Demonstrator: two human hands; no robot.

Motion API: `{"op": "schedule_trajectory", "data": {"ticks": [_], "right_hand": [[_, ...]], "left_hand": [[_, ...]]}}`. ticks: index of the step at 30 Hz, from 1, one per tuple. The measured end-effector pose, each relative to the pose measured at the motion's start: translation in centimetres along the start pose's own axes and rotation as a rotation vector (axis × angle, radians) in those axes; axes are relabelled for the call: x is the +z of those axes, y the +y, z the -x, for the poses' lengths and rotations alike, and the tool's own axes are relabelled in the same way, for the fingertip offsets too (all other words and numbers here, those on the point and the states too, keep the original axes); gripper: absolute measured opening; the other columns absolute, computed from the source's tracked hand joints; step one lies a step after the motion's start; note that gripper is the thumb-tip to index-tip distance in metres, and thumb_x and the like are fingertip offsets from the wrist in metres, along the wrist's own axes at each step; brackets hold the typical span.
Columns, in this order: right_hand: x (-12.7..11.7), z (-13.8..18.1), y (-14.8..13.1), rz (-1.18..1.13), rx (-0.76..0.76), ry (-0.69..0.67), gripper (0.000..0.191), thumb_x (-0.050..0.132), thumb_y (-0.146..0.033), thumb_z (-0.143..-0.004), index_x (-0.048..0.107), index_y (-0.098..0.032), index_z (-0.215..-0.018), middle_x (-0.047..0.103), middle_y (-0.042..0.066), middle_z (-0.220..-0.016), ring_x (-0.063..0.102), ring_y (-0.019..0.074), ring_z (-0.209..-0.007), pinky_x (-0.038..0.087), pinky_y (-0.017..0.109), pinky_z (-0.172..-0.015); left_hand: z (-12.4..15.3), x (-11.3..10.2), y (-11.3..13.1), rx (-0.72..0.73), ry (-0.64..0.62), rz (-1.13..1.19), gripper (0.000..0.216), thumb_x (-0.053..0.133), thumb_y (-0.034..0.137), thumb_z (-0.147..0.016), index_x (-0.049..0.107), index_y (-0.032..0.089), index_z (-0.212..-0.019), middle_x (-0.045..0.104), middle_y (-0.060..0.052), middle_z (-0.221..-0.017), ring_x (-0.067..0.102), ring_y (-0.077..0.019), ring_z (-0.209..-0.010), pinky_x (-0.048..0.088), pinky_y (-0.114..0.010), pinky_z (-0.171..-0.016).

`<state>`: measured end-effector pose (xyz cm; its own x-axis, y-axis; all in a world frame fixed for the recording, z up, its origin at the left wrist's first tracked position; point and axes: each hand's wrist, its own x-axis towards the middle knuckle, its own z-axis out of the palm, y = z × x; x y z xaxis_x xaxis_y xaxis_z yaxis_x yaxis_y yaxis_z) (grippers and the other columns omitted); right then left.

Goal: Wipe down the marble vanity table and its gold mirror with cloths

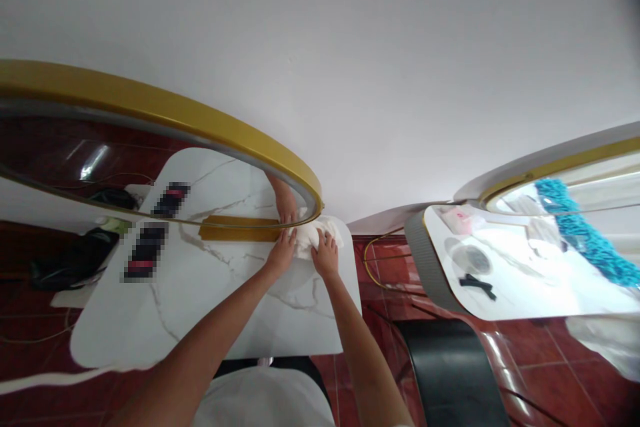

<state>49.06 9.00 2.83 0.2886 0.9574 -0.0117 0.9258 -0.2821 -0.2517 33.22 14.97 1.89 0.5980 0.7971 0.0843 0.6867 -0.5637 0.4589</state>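
Note:
A crumpled white cloth (304,241) lies on the white marble-patterned table (210,300), by the foot of the gold-framed mirror (240,140). My left hand (281,253) holds the cloth's left side, its fingers against the fabric beside the gold mirror base (235,229). On the other side, my right hand (327,255) grips the cloth with bent fingers. Both arms reach forward across the tabletop, and the mirror reflects part of one hand and the cloth. How firmly the fingers press into the fabric cannot be made out.
A pixelated dark item (146,250) lies at the table's left. Black bags (75,257) sit beyond that edge. At right stand a black chair (450,370) and a second white table (500,300), holding a dark clip-like object (479,285) and a pink-and-white package (457,220).

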Motion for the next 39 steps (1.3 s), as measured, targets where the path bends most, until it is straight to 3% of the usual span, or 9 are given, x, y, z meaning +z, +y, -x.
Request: {"op": "schedule_trajectory", "data": {"ticks": [4,8,13,17,22,30,35,39], "right_hand": [[-0.5,3.5,0.5,-0.016,-0.049,-0.024,0.064,0.048,-0.026,-0.087,0.022,-0.023,-0.145,0.038,0.012,-0.139,0.040,0.0255,-0.120,0.031,0.038,-0.101],[-0.1,9.4,1.1,-0.039,-0.095,-0.078,0.067,0.049,-0.024,-0.085,0.021,-0.024,-0.146,0.037,0.011,-0.140,0.039,0.0263,-0.123,0.030,0.040,-0.103],[1.1,17.5,1.9,-0.074,-0.142,-0.162,0.073,0.050,-0.025,-0.082,0.017,-0.028,-0.147,0.033,0.008,-0.144,0.036,0.0282,-0.128,0.033,0.043,-0.103],[1.9,20.4,2.0,-0.074,-0.156,-0.175,0.076,0.050,-0.023,-0.079,0.015,-0.027,-0.147,0.032,0.007,-0.145,0.033,0.0291,-0.131,0.035,0.044,-0.102],[1.9,17.6,1.2,-0.065,-0.097,-0.174,0.075,0.047,-0.018,-0.079,0.016,-0.024,-0.147,0.035,0.011,-0.143,0.034,0.0290,-0.130,0.035,0.044,-0.101],[0.8,7.4,-0.2,-0.038,-0.010,-0.063,0.065,0.046,-0.021,-0.085,0.022,-0.018,-0.145,0.037,0.015,-0.139,0.038,0.0266,-0.125,0.030,0.038,-0.103],[0.8,2.5,-0.5,-0.032,0.039,-0.033,0.064,0.047,-0.027,-0.087,0.021,-0.018,-0.145,0.035,0.015,-0.140,0.037,0.0276,-0.124,0.030,0.039,-0.102],[0.6,1.0,-0.5,-0.028,0.048,-0.029,0.065,0.048,-0.026,-0.086,0.022,-0.019,-0.144,0.035,0.014,-0.139,0.038,0.0267,-0.122,0.030,0.038,-0.101]], "left_hand": [[3.8,0.0,0.1,-0.012,-0.032,-0.030,0.056,0.024,0.002,-0.087,0.028,0.016,-0.141,0.032,-0.014,-0.145,0.028,-0.0209,-0.135,0.033,-0.042,-0.107],[9.8,-0.2,0.4,0.015,-0.120,-0.106,0.064,0.029,0.001,-0.081,0.023,0.016,-0.143,0.030,-0.014,-0.147,0.024,-0.0230,-0.137,0.035,-0.043,-0.107],[17.4,-0.9,1.0,0.037,-0.260,-0.107,0.078,0.031,-0.002,-0.076,0.012,0.027,-0.146,0.020,-0.005,-0.152,0.022,-0.0202,-0.138,0.033,-0.040,-0.109],[20.0,-0.8,1.2,0.040,-0.316,-0.102,0.079,0.033,-0.002,-0.077,0.012,0.030,-0.146,0.019,-0.003,-0.153,0.022,-0.0200,-0.138,0.032,-0.040,-0.110],[17.6,0.2,0.6,0.017,-0.272,-0.092,0.081,0.029,-0.007,-0.074,0.014,0.027,-0.146,0.019,-0.005,-0.153,0.016,-0.0186,-0.140,0.029,-0.039,-0.111],[7.0,0.3,0.1,-0.025,-0.136,-0.090,0.060,0.026,-0.001,-0.084,0.026,0.014,-0.142,0.028,-0.015,-0.148,0.021,-0.0228,-0.138,0.035,-0.041,-0.107],[1.8,0.9,-0.4,-0.030,-0.098,-0.075,0.061,0.020,-0.001,-0.085,0.016,0.013,-0.144,0.026,-0.016,-0.149,0.024,-0.0197,-0.138,0.029,-0.043,-0.110],[0.1,1.0,-0.7,-0.013,-0.100,-0.063,0.062,0.021,0.000,-0.085,0.012,0.011,-0.145,0.026,-0.016,-0.149,0.023,-0.0183,-0.138,0.026,-0.041,-0.112]]}}
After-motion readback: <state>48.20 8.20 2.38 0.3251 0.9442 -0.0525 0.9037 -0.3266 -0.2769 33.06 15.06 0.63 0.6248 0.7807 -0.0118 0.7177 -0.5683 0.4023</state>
